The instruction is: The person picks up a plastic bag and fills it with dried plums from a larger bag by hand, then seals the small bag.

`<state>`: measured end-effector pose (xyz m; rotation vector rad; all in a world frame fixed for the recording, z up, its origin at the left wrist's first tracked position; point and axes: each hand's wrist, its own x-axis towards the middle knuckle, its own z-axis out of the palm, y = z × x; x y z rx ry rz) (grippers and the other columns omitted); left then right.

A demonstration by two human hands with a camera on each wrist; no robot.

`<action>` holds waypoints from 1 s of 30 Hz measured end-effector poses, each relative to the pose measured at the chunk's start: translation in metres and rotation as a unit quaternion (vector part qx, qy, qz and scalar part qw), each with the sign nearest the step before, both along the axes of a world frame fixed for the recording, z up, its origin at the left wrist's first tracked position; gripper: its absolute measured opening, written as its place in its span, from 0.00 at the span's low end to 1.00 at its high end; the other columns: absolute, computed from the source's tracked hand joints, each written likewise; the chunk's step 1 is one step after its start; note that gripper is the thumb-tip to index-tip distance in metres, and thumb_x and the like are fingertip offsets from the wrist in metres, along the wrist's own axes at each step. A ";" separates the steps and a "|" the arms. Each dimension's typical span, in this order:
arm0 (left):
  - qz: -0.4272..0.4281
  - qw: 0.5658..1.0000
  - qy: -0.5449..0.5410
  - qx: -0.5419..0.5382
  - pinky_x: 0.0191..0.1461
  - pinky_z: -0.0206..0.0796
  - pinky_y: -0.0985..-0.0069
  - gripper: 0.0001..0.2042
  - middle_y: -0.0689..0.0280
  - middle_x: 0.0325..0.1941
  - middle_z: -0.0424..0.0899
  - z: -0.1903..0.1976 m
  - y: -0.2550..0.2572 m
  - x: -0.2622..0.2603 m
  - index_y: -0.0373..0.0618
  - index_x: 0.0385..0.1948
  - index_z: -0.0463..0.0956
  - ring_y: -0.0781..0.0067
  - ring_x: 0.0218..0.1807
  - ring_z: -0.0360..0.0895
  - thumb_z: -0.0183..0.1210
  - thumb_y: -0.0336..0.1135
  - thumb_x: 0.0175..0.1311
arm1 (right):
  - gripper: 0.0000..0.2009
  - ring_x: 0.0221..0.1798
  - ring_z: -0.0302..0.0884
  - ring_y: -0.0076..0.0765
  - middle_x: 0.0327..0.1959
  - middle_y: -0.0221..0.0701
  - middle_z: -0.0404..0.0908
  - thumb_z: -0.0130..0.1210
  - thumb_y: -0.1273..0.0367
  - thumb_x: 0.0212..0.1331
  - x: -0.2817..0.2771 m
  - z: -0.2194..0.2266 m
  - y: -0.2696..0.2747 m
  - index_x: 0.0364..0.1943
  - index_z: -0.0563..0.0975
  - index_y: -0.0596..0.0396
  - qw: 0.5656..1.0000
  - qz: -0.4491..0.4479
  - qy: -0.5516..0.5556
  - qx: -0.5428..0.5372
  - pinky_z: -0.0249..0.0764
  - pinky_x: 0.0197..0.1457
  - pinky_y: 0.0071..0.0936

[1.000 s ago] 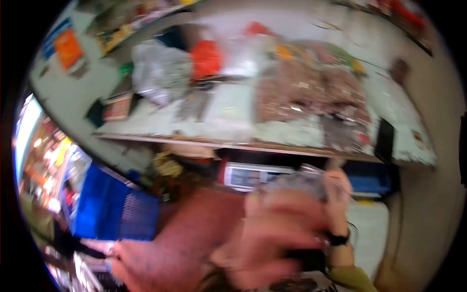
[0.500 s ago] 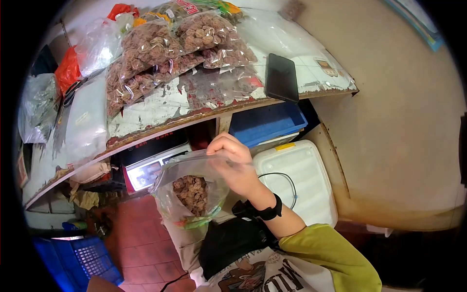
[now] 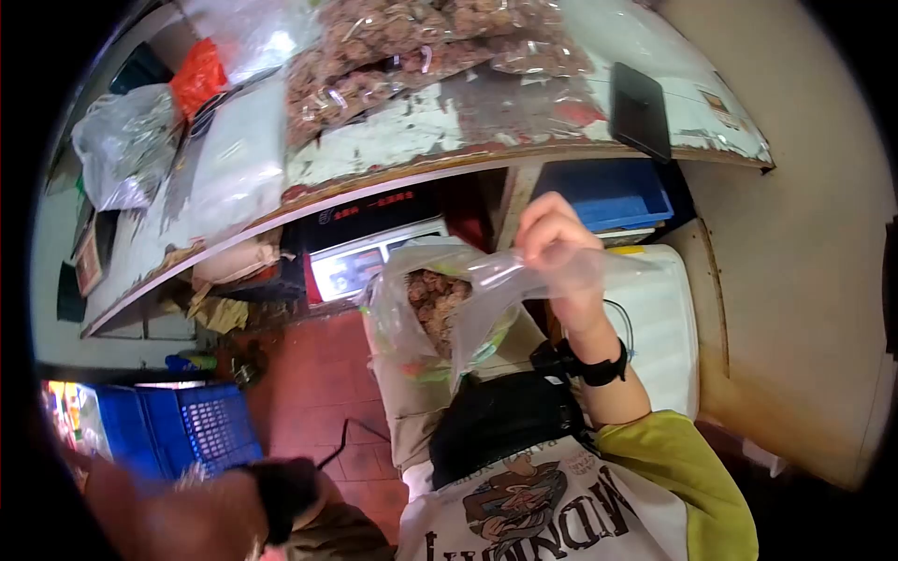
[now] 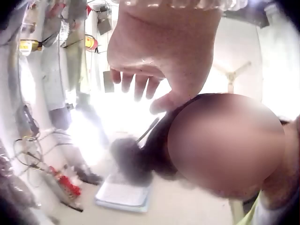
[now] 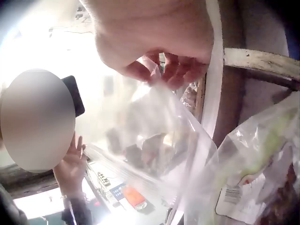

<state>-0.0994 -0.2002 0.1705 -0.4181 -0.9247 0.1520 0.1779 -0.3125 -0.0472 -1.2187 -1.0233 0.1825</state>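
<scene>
My right hand (image 3: 561, 238) pinches the upper edge of a clear plastic bag (image 3: 388, 313) over my lap. The bag's mouth gapes, and brown, wrinkled dried pieces (image 3: 438, 304) show inside. In the right wrist view the clear film (image 5: 154, 112) hangs from the curled fingertips, with a zip-like strip along it. My left hand (image 3: 159, 519) is blurred at the lower left of the head view, well away from the bag. The left wrist view shows that hand (image 4: 161, 51) raised near the head, fingers loosely extended and holding nothing.
Filled bags of similar pieces (image 3: 412, 42), a stack of clear bags (image 3: 238, 154) and a black phone (image 3: 640, 110) lie on the worn shelf. Below stand a lit scale (image 3: 360, 266), a blue tray (image 3: 599, 196) and a white lidded box (image 3: 659, 327). Blue crates (image 3: 178, 425) are at the left.
The head view, blurred a second ago, has steadied. Since half a second ago it has turned left, and my left hand has come into view there. My right hand still pinches the bag's edge.
</scene>
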 end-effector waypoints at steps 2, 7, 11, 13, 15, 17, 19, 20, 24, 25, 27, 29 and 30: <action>-0.130 0.866 -0.193 -0.441 0.66 0.66 0.66 0.55 0.56 0.61 0.74 -0.025 0.005 0.042 0.51 0.69 0.61 0.54 0.63 0.72 0.81 0.38 0.28 | 0.12 0.37 0.67 0.29 0.35 0.33 0.71 0.55 0.62 0.56 -0.002 -0.003 -0.002 0.24 0.73 0.56 1.000 0.004 0.027 -0.005 0.62 0.43 0.25; -0.396 0.753 -0.262 -0.456 0.59 0.64 0.67 0.43 0.59 0.54 0.73 -0.047 0.036 0.068 0.52 0.60 0.64 0.58 0.57 0.71 0.75 0.38 0.35 | 0.09 0.37 0.66 0.28 0.34 0.32 0.70 0.54 0.67 0.50 0.001 -0.007 -0.007 0.23 0.71 0.58 0.998 -0.023 0.064 -0.016 0.60 0.41 0.23; -0.474 0.696 -0.261 -0.472 0.54 0.63 0.68 0.33 0.62 0.48 0.72 -0.056 0.044 0.073 0.53 0.53 0.65 0.60 0.53 0.71 0.70 0.38 0.41 | 0.08 0.37 0.65 0.28 0.34 0.32 0.70 0.53 0.67 0.51 0.001 -0.010 -0.008 0.24 0.72 0.59 0.997 -0.034 0.055 -0.029 0.60 0.41 0.23; -0.507 0.667 -0.266 -0.476 0.52 0.63 0.68 0.28 0.63 0.45 0.71 -0.061 0.045 0.077 0.53 0.50 0.66 0.62 0.51 0.70 0.68 0.38 0.43 | 0.08 0.36 0.65 0.28 0.34 0.33 0.70 0.53 0.68 0.51 0.000 -0.008 -0.007 0.24 0.72 0.59 0.998 -0.022 0.053 -0.012 0.59 0.41 0.22; -0.545 0.618 -0.278 -0.495 0.49 0.62 0.69 0.23 0.65 0.42 0.71 -0.065 0.048 0.079 0.54 0.46 0.67 0.63 0.48 0.70 0.65 0.37 0.46 | 0.06 0.36 0.68 0.26 0.34 0.31 0.73 0.52 0.70 0.54 -0.003 -0.014 -0.010 0.27 0.74 0.59 0.999 0.002 0.052 -0.014 0.62 0.43 0.22; -0.585 0.568 -0.290 -0.500 0.46 0.62 0.69 0.18 0.66 0.40 0.70 -0.072 0.051 0.076 0.54 0.43 0.68 0.65 0.46 0.70 0.63 0.37 0.49 | 0.06 0.38 0.69 0.27 0.34 0.32 0.73 0.52 0.70 0.56 -0.012 -0.015 -0.009 0.32 0.74 0.59 0.976 0.018 0.218 0.009 0.64 0.44 0.26; -0.646 0.499 -0.309 -0.488 0.44 0.61 0.69 0.13 0.67 0.37 0.70 -0.078 0.051 0.072 0.54 0.39 0.69 0.66 0.44 0.69 0.60 0.37 0.52 | 0.07 0.36 0.72 0.28 0.31 0.31 0.76 0.51 0.69 0.60 -0.007 -0.014 -0.010 0.36 0.74 0.58 0.972 0.038 0.233 0.007 0.68 0.43 0.27; -0.690 0.426 -0.320 -0.490 0.43 0.61 0.70 0.11 0.68 0.36 0.69 -0.082 0.049 0.068 0.55 0.38 0.70 0.67 0.43 0.69 0.59 0.37 0.54 | 0.06 0.36 0.74 0.25 0.32 0.28 0.77 0.51 0.69 0.63 -0.007 -0.012 -0.013 0.38 0.75 0.58 0.962 0.092 0.257 -0.011 0.69 0.44 0.24; -0.708 -0.058 -0.351 -0.610 0.37 0.60 0.70 0.02 0.71 0.30 0.68 -0.086 0.005 0.030 0.56 0.31 0.71 0.69 0.38 0.68 0.54 0.37 0.59 | 0.06 0.33 0.76 0.20 0.32 0.25 0.79 0.52 0.68 0.68 -0.010 -0.008 -0.017 0.41 0.75 0.57 0.942 0.158 0.295 -0.044 0.72 0.42 0.21; -0.637 -0.154 -0.342 -0.673 0.36 0.60 0.70 0.02 0.71 0.29 0.68 -0.082 -0.008 0.018 0.56 0.29 0.72 0.70 0.37 0.68 0.53 0.37 0.61 | 0.06 0.33 0.76 0.20 0.32 0.25 0.79 0.53 0.68 0.68 -0.010 -0.007 -0.019 0.41 0.75 0.57 0.938 0.153 0.302 -0.073 0.72 0.41 0.21; -0.671 -0.283 -0.225 -0.647 0.36 0.61 0.67 0.09 0.71 0.35 0.74 -0.095 -0.019 0.018 0.65 0.44 0.73 0.71 0.36 0.70 0.53 0.36 0.64 | 0.07 0.34 0.76 0.20 0.32 0.25 0.79 0.54 0.69 0.68 -0.008 -0.011 -0.023 0.43 0.76 0.57 0.932 0.167 0.312 -0.076 0.72 0.41 0.21; -0.749 -0.330 -0.115 -0.563 0.37 0.62 0.63 0.21 0.69 0.43 0.80 -0.118 -0.015 0.030 0.74 0.60 0.74 0.70 0.36 0.72 0.53 0.35 0.67 | 0.07 0.35 0.76 0.19 0.32 0.25 0.79 0.53 0.69 0.68 -0.007 -0.017 -0.025 0.44 0.76 0.58 0.945 0.154 0.276 -0.085 0.71 0.41 0.20; -0.762 -0.339 -0.097 -0.543 0.37 0.61 0.65 0.21 0.69 0.42 0.79 -0.122 -0.015 0.034 0.79 0.60 0.73 0.70 0.35 0.71 0.52 0.36 0.67 | 0.07 0.36 0.75 0.18 0.32 0.24 0.78 0.54 0.70 0.68 -0.008 -0.018 -0.025 0.44 0.76 0.57 0.940 0.169 0.287 -0.078 0.70 0.42 0.19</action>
